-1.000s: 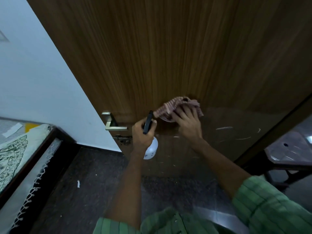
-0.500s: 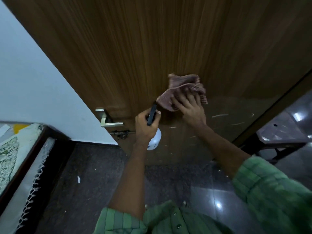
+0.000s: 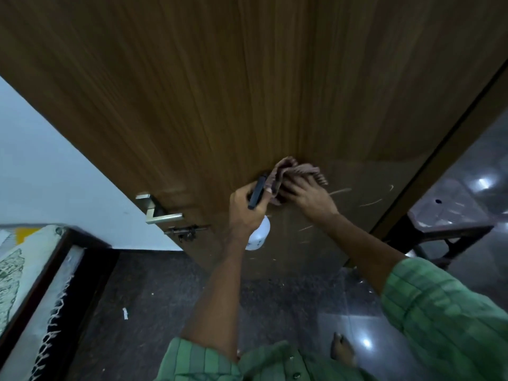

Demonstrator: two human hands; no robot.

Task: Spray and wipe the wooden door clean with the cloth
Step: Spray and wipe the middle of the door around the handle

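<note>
Just right of frame centre, the right hand [image 3: 308, 198] presses the bunched cloth [image 3: 295, 171] flat-fingered against the wooden door [image 3: 247, 92]. The left hand [image 3: 244, 210], touching beside it, has its grip curled round the spray bottle [image 3: 258, 235], nozzle pointing up-frame. Pale streaks lie to the right, nearer the cloth hand.

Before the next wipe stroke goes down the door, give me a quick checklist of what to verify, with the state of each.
1. Cloth against the wooden door: ok, the right hand presses it on the panel.
2. Spray bottle secure: ok, the left hand grips it.
3. Nozzle clear of the cloth: not ok, its black head sits right beside the cloth.
4. Stroke path clear of the door handle: ok, handle lies off to the left.
5. Marks left to wipe: not ok, pale streaks show right of the cloth.
6. Bottle fill level: cannot tell.
</note>
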